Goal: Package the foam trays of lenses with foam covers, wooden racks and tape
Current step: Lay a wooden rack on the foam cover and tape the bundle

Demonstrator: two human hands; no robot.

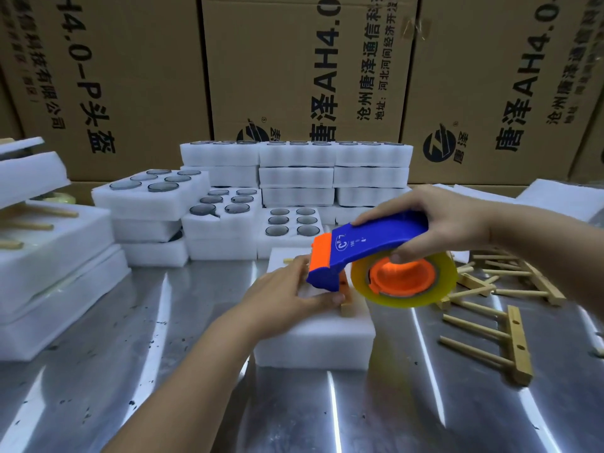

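A person's right hand [434, 220] gripped the handle of a blue and orange plastic tape dispenser [362, 250] loaded with a roll of clear yellowish packing tape [408, 295], fingers curled over the top of the handle and the thumb tucked beneath it against the roll. The dispenser's orange cutter end was tilted down onto the top of a white foam package [317, 341] that sat on a shiny scuffed metal table [157, 371]. The left hand [287, 292] lay on that package with fingers spread flat, not clenched, pressing beside a light wooden rack [347, 304] that rested on the foam cover just under the dispenser. Behind the package, white foam trays holding round dark glass lenses [291, 220] stood in stacks, some open on top, others piled higher toward the back. More loose wooden racks with dowel pegs [503, 341] were scattered on the table to the right, and finished taped foam bundles [49, 266] were piled at the left. Large brown cardboard cartons printed with black lettering [310, 67] formed the backdrop.
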